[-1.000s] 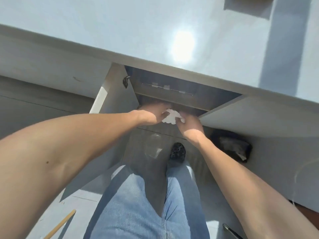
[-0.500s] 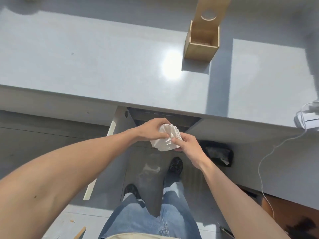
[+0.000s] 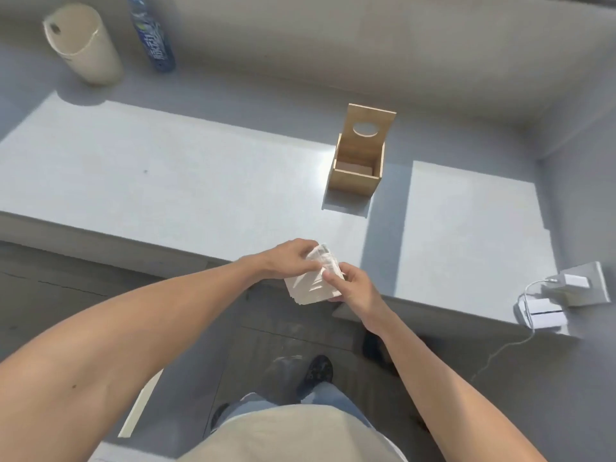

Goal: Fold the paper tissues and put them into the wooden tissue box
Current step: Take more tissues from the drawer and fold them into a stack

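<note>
A stack of white paper tissues (image 3: 311,285) is held over the front edge of the grey counter (image 3: 166,175). My left hand (image 3: 286,261) grips its upper left side and my right hand (image 3: 350,288) pinches its right edge. Both hands are shut on the stack. The wooden tissue box (image 3: 358,161) stands on the counter beyond my hands, slightly to the right. Its lid, with an oval hole, is tipped up at the back, so the box is open on top. Something tan lies low inside it.
A beige cylindrical container (image 3: 83,45) and a blue-labelled bottle (image 3: 153,38) stand at the counter's far left. White chargers with a cable (image 3: 550,301) lie at the right front edge. An open cabinet door (image 3: 140,405) hangs below on the left, by my legs.
My hands have lifted the tissue stack out of the cabinet under the counter and up to counter-edge height. The view has tilted up, so the box and far counter now show.
</note>
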